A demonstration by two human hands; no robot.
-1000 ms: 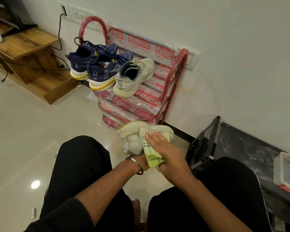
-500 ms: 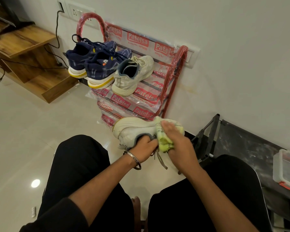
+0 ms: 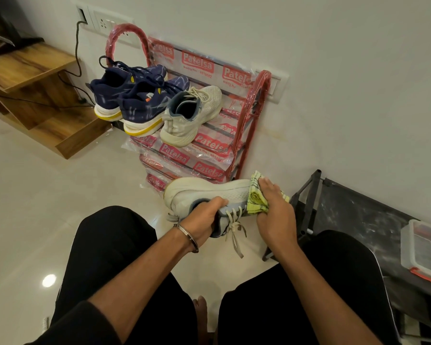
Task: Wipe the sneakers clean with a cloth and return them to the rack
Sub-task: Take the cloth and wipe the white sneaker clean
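1. The held white sneaker (image 3: 209, 192) has a matt mesh upper and a smooth foam-like sole.
2. The yellow-green cloth (image 3: 256, 202) looks soft and woven.
3. The red rack (image 3: 244, 135) wears glossy printed plastic wrap.
4. The floor (image 3: 47, 195) is glossy tile.
5. The wooden shelf unit (image 3: 35, 78) shows grain.

We find three sneakers (image 3: 159, 108) on the rack's (image 3: 244, 125) top shelf against the wall; a fourth sneaker (image 3: 209, 192) is held before it, cloth (image 3: 256, 197) at its right end.
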